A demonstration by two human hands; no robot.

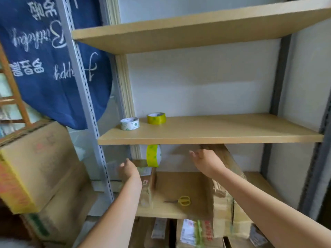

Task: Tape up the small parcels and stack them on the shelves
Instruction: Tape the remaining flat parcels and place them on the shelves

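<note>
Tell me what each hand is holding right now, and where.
Left hand grips the upright parcel by its top end. Right hand looks open; holding nothing.

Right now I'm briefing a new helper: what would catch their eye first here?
Two hands reach under the middle shelf: the left hand at a small box, the right hand at a tall box. A yellow tape roll stands there; yellow scissors lie below.

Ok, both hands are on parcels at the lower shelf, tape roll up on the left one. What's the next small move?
Probably steady the left parcel with the left hand before moving anything: the yellow tape roll stands on edge on top of it and could roll off. The right hand rests open on the tilted parcel, and scissors lie between.
</note>
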